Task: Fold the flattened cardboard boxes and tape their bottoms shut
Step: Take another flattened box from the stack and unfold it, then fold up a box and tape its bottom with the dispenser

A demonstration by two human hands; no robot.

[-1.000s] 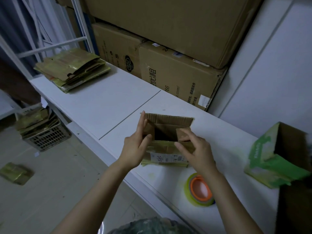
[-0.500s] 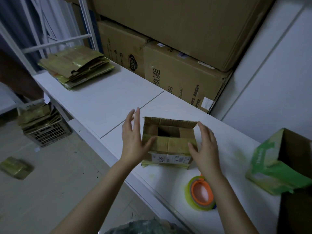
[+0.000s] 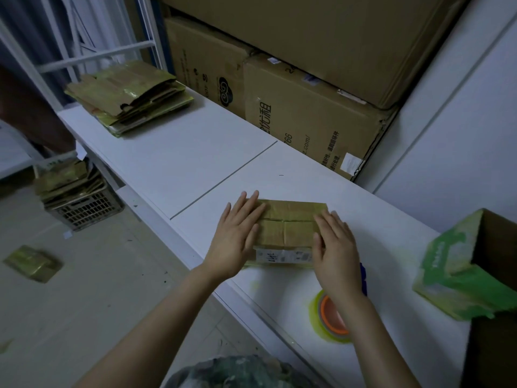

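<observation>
White bench (image 3: pixel 195 163) in a storeroom, big cartons (image 3: pixel 307 116) stacked behind. Small box (image 3: pixel 288 222) near the front edge, flaps pressed down under left hand (image 3: pixel 237 236) and right hand (image 3: pixel 335 247), fingers (image 3: pixel 247 207) flat, gripping nothing. Could pop open when reaching for the tape roll (image 3: pixel 329 317).

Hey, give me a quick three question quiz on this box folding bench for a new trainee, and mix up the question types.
1. True or false: the left hand and right hand lie flat on the closed flaps of the small box.
2. Where is the tape roll? A: in the left hand. B: on the table, beside the right forearm. C: on the floor.
3. Fill in: the stack of flattened boxes lies on the table's far ___ end.

Key: 1 true; 2 B; 3 left.
</observation>
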